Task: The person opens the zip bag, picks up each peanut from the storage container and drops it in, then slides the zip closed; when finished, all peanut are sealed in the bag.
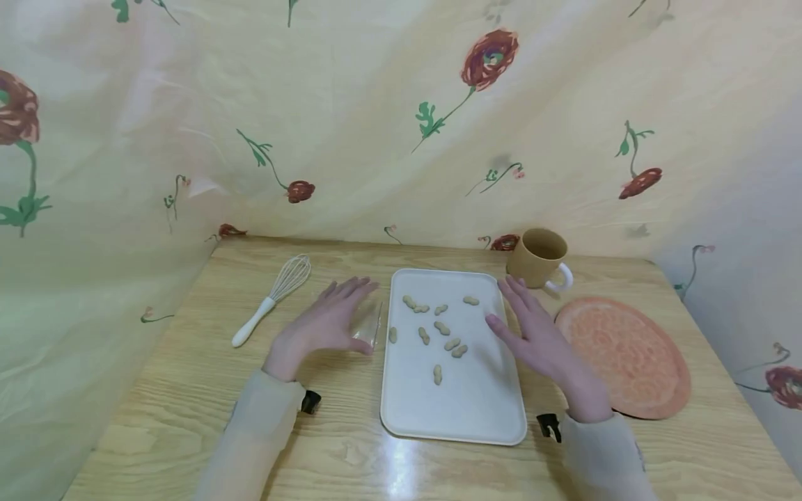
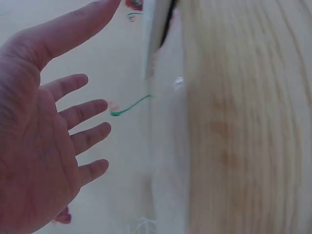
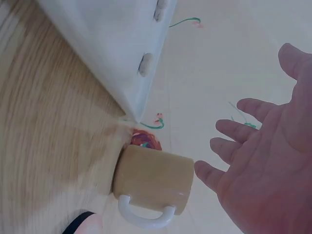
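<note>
A white rectangular tray [image 1: 476, 410] lies on the wooden table with several unshelled peanuts [image 1: 441, 328] scattered over it. Just left of the tray my left hand [image 1: 326, 320] hovers with fingers spread, holding nothing. Under and beside that hand lies a clear plastic piece [image 1: 368, 327], partly hidden by it. My right hand [image 1: 539, 341] is held over the tray's right edge, fingers apart and palm facing inward. In the right wrist view its palm is bare, and the tan mug [image 3: 155, 178] with a white handle appears beyond the fingertips.
A whisk [image 1: 272, 299] with a white handle lies on the left of the table [image 1: 326, 445]. Behind the tray's right corner stands the mug [image 1: 532, 261]. On the right is a round pinkish mat [image 1: 626, 355]. Flowered cloth [image 1: 363, 125] hangs at the back.
</note>
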Demonstrator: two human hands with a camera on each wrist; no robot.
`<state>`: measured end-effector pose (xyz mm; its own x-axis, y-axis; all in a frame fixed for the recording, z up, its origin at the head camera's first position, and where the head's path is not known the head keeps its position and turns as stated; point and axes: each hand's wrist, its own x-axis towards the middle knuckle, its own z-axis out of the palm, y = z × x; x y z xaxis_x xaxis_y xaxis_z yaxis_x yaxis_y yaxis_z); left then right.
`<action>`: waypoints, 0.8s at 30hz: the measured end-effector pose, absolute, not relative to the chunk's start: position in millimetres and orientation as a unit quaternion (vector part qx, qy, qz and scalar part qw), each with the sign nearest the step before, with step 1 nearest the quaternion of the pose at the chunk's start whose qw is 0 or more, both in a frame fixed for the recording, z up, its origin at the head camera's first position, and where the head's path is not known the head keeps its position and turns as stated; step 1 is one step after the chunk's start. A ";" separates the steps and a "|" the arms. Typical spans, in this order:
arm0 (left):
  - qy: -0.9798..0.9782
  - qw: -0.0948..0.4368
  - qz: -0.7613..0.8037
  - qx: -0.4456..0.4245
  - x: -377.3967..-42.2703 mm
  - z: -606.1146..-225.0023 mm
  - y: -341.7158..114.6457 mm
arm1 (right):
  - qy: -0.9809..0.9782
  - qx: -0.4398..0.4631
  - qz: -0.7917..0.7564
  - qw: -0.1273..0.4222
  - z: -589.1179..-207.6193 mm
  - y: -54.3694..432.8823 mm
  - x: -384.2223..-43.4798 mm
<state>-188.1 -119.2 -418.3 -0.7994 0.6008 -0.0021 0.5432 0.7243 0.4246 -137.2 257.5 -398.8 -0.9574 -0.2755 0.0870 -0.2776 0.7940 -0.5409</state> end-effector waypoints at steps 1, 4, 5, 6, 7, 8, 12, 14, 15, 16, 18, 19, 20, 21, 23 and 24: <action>0.926 0.083 0.201 0.308 -190.6 -420.2 -117.8 | -0.946 0.148 0.288 0.003 -399.2 257.1 -137.1; 0.927 0.117 0.182 0.307 -197.2 -426.2 -115.0 | -0.944 0.152 0.292 0.006 -398.9 255.1 -136.6; 0.927 0.127 0.177 0.306 -198.9 -427.7 -114.2 | -0.944 0.153 0.292 0.006 -398.9 254.4 -136.4; 0.927 0.136 0.170 0.305 -200.4 -429.1 -113.5 | -0.944 0.154 0.293 0.006 -399.0 253.6 -136.1; 0.927 0.144 0.165 0.304 -201.6 -429.9 -112.8 | -0.943 0.155 0.294 0.004 -399.1 252.4 -135.8; 0.927 0.150 0.160 0.304 -202.5 -430.6 -112.0 | -0.942 0.158 0.295 0.004 -399.6 251.0 -135.7; 0.926 0.162 0.146 0.309 -204.0 -430.4 -108.5 | -0.939 0.174 0.297 0.006 -404.6 243.6 -134.8; 0.925 0.162 0.140 0.313 -204.3 -429.7 -106.9 | -0.936 0.183 0.300 0.008 -407.8 239.6 -134.8; 0.925 0.160 0.139 0.315 -204.4 -429.1 -106.2 | -0.936 0.186 0.299 0.008 -409.3 237.7 -134.3; 0.925 0.159 0.140 0.317 -204.5 -428.5 -105.4 | -0.935 0.190 0.299 0.007 -410.8 236.0 -134.1; 0.924 0.160 0.139 0.318 -204.9 -427.4 -103.8 | -0.934 0.197 0.299 0.007 -413.8 233.1 -133.6; 0.924 0.159 0.140 0.318 -205.0 -427.1 -103.1 | -0.934 0.200 0.297 0.006 -415.5 231.8 -133.6; 0.925 0.157 0.139 0.318 -205.2 -427.2 -102.6 | -0.933 0.204 0.298 0.004 -416.9 230.5 -133.6; 0.925 0.158 0.140 0.316 -205.1 -426.7 -102.1 | -0.932 0.207 0.298 0.002 -418.1 229.1 -133.7; 0.927 0.158 0.139 0.310 -204.3 -426.6 -101.4 | -0.930 0.214 0.300 -0.005 -418.9 226.5 -133.3; 0.928 0.156 0.138 0.308 -203.7 -426.4 -101.1 | -0.929 0.216 0.301 -0.008 -418.8 225.2 -132.9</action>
<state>-203.7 -101.1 -426.4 -0.7617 0.6148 -0.2044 0.5287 0.7722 0.3523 -132.9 225.2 -418.8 -0.9062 -0.4068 0.1155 -0.3971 0.7246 -0.5632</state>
